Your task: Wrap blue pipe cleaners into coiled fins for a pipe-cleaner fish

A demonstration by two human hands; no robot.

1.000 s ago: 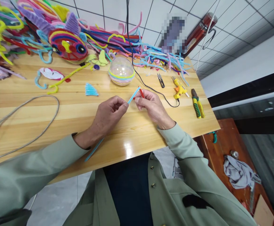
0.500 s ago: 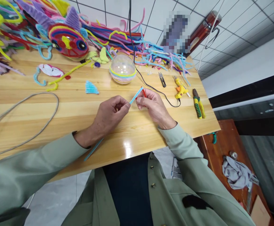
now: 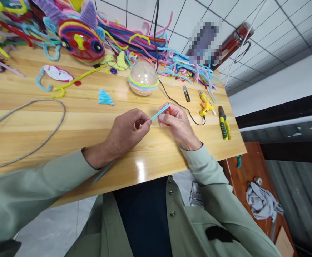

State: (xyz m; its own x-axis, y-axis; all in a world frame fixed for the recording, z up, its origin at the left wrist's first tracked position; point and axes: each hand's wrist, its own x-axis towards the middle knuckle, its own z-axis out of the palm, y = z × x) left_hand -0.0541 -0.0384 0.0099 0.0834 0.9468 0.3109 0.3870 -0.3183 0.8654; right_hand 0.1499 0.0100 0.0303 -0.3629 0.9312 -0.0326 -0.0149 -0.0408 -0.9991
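My left hand (image 3: 130, 134) is closed, thumb and forefinger pinching a light blue pipe cleaner (image 3: 160, 112). Its far end reaches up to my right fingers, and a light blue length (image 3: 102, 174) shows below my left wrist. My right hand (image 3: 176, 123) is closed around a thin red piece (image 3: 169, 110), mostly hidden by the fingers, so its kind is unclear. The blue tip lies against the red piece. Beyond my hands sits a clear ball (image 3: 143, 76) with yellow, pink and blue bands round it. A blue ribbed fan-shaped piece (image 3: 105, 97) lies left of it.
At the right lie small snips (image 3: 186, 93), a yellow glue gun (image 3: 205, 105) with a black cord, and pliers (image 3: 224, 123). Behind are a decorated red fish-like head (image 3: 82, 44) and heaped pipe cleaners (image 3: 181, 59). A grey cable (image 3: 62, 117) loops at left.
The view has shifted slightly. My right hand's red piece and the blue tip have tilted lower, closer over the fingers. Both hands keep their hold.
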